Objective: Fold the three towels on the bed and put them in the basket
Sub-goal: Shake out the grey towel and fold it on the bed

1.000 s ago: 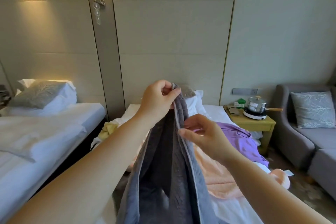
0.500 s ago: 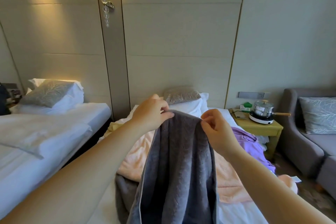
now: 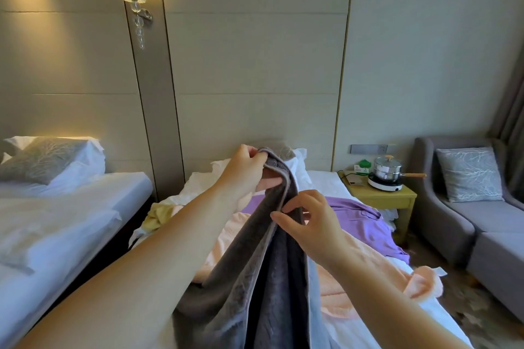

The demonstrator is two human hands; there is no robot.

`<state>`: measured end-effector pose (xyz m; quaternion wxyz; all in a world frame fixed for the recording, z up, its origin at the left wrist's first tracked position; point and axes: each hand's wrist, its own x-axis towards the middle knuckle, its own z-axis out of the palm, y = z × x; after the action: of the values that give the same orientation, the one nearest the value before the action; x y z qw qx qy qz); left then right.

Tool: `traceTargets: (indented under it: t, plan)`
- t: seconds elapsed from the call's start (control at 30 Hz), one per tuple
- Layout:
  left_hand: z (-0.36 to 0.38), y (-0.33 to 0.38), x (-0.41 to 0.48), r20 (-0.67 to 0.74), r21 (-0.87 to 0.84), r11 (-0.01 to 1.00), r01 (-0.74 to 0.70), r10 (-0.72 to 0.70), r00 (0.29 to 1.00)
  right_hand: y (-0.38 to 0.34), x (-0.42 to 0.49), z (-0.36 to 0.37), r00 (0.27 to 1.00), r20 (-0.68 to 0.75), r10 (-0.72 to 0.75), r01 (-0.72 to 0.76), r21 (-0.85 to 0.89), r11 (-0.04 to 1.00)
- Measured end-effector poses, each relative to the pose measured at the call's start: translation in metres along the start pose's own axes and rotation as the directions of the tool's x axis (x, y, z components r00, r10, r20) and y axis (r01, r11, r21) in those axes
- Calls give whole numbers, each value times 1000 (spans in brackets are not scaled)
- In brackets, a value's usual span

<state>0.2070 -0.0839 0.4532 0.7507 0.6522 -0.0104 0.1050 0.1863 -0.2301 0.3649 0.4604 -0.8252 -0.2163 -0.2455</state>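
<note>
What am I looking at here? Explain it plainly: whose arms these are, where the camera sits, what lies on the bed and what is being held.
There is no machine: these are a person's two bare arms, seen from one wide-angle camera worn on the head, looking forward and down. The left hand grips the top corner of a grey towel, held up over the bed. The right hand pinches the towel's pale edge lower down. On the bed lie a pink towel, a purple cloth and, at the left side, a yellow cloth. A pot stands on the bedside table. No basket shows in this picture.
</note>
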Motion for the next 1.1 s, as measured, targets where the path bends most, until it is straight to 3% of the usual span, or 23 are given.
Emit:
traceTargets:
  t: [0.07, 0.2, 0.37, 0.57, 0.7, 0.73, 0.77, 0.8, 0.83, 0.9, 0.97, 1.03, 1.1]
  plan:
    - [4, 8, 0, 29, -156, 988, -18, 23, 999, 0, -1, 5, 1000, -6, 6, -7, -59, 998]
    - [11, 27, -3, 17, -313, 945, -93, 103, 995, -2, 4, 10, 999, -31, 21, -26, -151, 988]
    - [-9, 61, 0, -153, -271, 924, -270, 236, 960, -13, 18, -17, 998, -48, 52, -55, -57, 997]
    - [-35, 85, 3, -255, -56, 896, -440, 413, 874, -45, 41, -55, 991, -135, -16, 23, 53, 998]
    - [-45, 68, 4, -262, 33, 937, -347, 343, 902, -40, 36, -55, 994, -56, 96, -84, 185, 979]
    - [-48, 60, 4, -254, 176, 944, -278, 317, 914, -38, 34, -54, 991, -35, 129, -118, 234, 965]
    - [-52, 49, 3, -247, 408, 889, -207, 326, 912, -36, 32, -53, 988, -8, 153, -145, 274, 951]
    - [-55, 37, 1, -214, 621, 766, -166, 370, 904, -36, 30, -52, 986, 28, 163, -164, 294, 942]
    - [-55, 25, -4, -120, 741, 637, -214, 438, 891, -36, 29, -51, 984, 77, 161, -176, 293, 940]
    - [-46, 7, -22, 213, 744, 494, -450, 463, 860, -37, 27, -48, 972, 193, 136, -185, 265, 946]
    - [-32, -6, -32, 469, 693, 398, -601, 384, 795, -37, 24, -47, 958, 263, 111, -175, 234, 956]
    - [-24, -13, -33, 566, 705, 342, -622, 258, 783, -35, 21, -50, 954, 283, 102, -172, 232, 957]
    - [-22, -15, -30, 603, 697, 373, -613, 157, 782, -31, 16, -55, 951, 289, 109, -187, 257, 948]
